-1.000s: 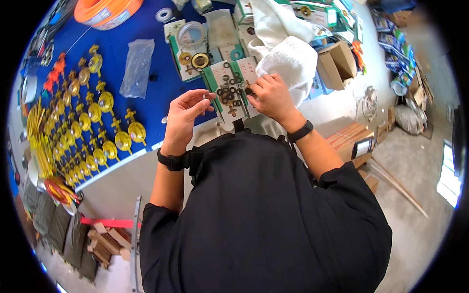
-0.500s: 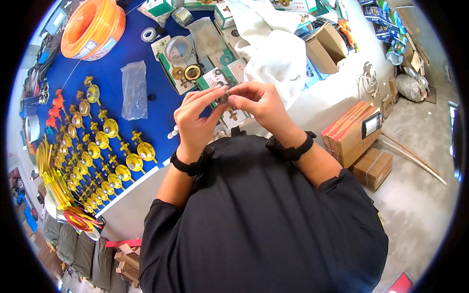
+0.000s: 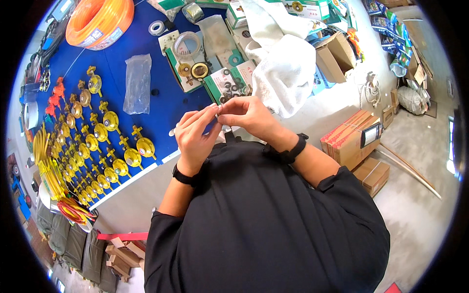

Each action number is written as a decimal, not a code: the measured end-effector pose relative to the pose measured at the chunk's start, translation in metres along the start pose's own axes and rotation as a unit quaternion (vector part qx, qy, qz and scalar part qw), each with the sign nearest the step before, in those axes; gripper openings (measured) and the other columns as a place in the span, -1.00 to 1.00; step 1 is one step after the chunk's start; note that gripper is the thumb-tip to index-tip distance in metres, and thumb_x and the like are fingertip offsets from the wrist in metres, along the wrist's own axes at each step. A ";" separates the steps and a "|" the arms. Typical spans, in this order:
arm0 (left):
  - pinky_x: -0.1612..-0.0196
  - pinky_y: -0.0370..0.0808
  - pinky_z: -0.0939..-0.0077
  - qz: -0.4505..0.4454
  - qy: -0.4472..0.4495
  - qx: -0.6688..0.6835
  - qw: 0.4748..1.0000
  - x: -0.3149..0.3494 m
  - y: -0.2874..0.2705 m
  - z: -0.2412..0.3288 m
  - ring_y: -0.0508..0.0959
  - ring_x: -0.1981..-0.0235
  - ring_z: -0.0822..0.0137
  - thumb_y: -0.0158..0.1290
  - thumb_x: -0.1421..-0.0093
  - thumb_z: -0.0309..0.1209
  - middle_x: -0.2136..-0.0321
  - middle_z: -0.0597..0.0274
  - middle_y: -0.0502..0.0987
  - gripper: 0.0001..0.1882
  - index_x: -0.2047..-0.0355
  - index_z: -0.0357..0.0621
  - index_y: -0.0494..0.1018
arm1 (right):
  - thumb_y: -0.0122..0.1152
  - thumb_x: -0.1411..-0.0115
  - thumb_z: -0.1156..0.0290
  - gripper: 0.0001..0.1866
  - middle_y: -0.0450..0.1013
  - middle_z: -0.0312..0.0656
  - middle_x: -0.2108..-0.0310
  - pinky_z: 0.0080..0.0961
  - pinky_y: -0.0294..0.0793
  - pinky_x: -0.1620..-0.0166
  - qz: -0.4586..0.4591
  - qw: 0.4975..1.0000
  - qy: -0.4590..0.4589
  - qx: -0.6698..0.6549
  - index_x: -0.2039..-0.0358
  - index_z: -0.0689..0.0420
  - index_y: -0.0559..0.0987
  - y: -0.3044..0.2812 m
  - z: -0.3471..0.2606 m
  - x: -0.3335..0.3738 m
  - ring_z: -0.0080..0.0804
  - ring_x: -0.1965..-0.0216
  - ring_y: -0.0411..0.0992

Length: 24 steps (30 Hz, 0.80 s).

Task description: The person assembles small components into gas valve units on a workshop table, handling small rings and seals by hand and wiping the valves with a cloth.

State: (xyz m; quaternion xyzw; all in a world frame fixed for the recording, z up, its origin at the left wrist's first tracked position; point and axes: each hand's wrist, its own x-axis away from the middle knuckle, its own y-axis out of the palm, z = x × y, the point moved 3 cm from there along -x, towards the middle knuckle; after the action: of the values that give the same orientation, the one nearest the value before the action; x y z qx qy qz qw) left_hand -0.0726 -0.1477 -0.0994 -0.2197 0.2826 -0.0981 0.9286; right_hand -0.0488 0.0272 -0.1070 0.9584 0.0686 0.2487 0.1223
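A person in a black long-sleeved top, seen from above, stands at the near edge of a blue table (image 3: 161, 105). Both hands are raised together just above that edge, each wrist wearing a black band. The left hand (image 3: 194, 134) has its fingers curled together, thumb and forefinger pinched at the tips. The right hand (image 3: 249, 115) meets it fingertip to fingertip, its fingers likewise pinched shut. Between the two pinches sits a small pale part (image 3: 218, 110), too tiny to identify; it is held in the air over the table's near edge, just in front of the person's chest.

Just beyond the hands lies an open green and white box (image 3: 229, 80) holding small dark rings. Farther off to its left is a second open box (image 3: 188, 61) with a clear round lid and two brass-coloured discs. A white cloth (image 3: 286, 68) is heaped to the right of the boxes. A clear plastic bag (image 3: 137, 83) lies flat on the blue surface to the left. Farther left, rows of yellow brass regulators (image 3: 105, 132) run diagonally across the table. An orange hose coil (image 3: 100, 19) sits at the far left corner. On the concrete floor to the right stand brown cardboard cartons (image 3: 354, 139).
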 end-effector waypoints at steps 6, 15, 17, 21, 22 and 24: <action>0.10 0.63 0.47 -0.021 -0.092 0.064 0.994 0.023 0.010 -0.016 0.73 0.22 0.31 0.34 0.01 -0.70 0.19 0.10 0.75 -0.58 0.08 -0.29 0.65 | 0.46 -0.25 0.34 -0.72 0.66 -0.23 0.22 -0.58 0.58 0.10 -0.015 0.998 0.011 0.059 0.13 0.26 0.70 -0.010 0.022 -0.004 -0.61 0.22 0.58; 0.03 0.59 0.55 -0.028 -0.273 0.249 0.929 0.034 0.024 -0.031 0.67 0.12 0.43 0.29 -0.17 -0.68 0.14 0.03 0.72 -0.64 0.01 -0.38 0.55 | 0.43 -0.13 0.29 -0.77 0.55 -0.10 0.36 -0.31 0.55 0.27 0.243 0.834 -0.180 0.461 0.28 0.16 0.68 -0.062 0.021 -0.008 -0.14 0.37 0.56; 0.05 0.54 0.61 -0.028 -0.283 0.255 0.924 0.034 0.025 -0.035 0.63 0.15 0.49 0.29 -0.18 -0.67 0.13 0.04 0.72 -0.65 0.01 -0.37 0.55 | 0.42 -0.11 0.28 -0.75 0.54 -0.11 0.32 -0.26 0.57 0.25 0.258 0.780 -0.206 0.532 0.27 0.16 0.68 -0.065 0.023 -0.013 -0.09 0.32 0.57; 0.09 0.53 0.65 -0.037 -0.274 0.243 0.930 0.031 0.023 -0.037 0.62 0.17 0.52 0.28 -0.20 -0.65 0.12 0.06 0.72 -0.67 0.01 -0.36 0.56 | 0.40 -0.10 0.22 -0.72 0.52 -0.13 0.30 -0.21 0.59 0.22 0.257 0.756 -0.171 0.578 0.25 0.13 0.67 -0.065 0.023 -0.019 -0.07 0.27 0.58; 0.10 0.52 0.66 -0.038 -0.272 0.241 0.931 0.031 0.023 -0.038 0.62 0.17 0.52 0.28 -0.20 -0.65 0.12 0.07 0.72 -0.67 0.01 -0.36 0.56 | 0.40 -0.10 0.22 -0.72 0.52 -0.14 0.31 -0.22 0.59 0.22 0.255 0.754 -0.173 0.580 0.25 0.12 0.67 -0.065 0.023 -0.020 -0.07 0.26 0.58; 0.10 0.52 0.66 -0.039 -0.279 0.233 0.931 0.031 0.024 -0.038 0.62 0.17 0.53 0.28 -0.21 -0.64 0.12 0.07 0.73 -0.68 0.01 -0.35 0.56 | 0.40 -0.10 0.22 -0.72 0.53 -0.14 0.31 -0.22 0.59 0.22 0.251 0.755 -0.167 0.582 0.25 0.11 0.68 -0.066 0.023 -0.022 -0.08 0.26 0.58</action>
State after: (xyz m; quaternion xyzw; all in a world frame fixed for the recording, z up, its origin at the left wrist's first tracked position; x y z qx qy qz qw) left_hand -0.0671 -0.1491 -0.1537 -0.0262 -0.0275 -0.1321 0.9905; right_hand -0.0608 0.0815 -0.1546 0.8539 -0.0650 0.0182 -0.5160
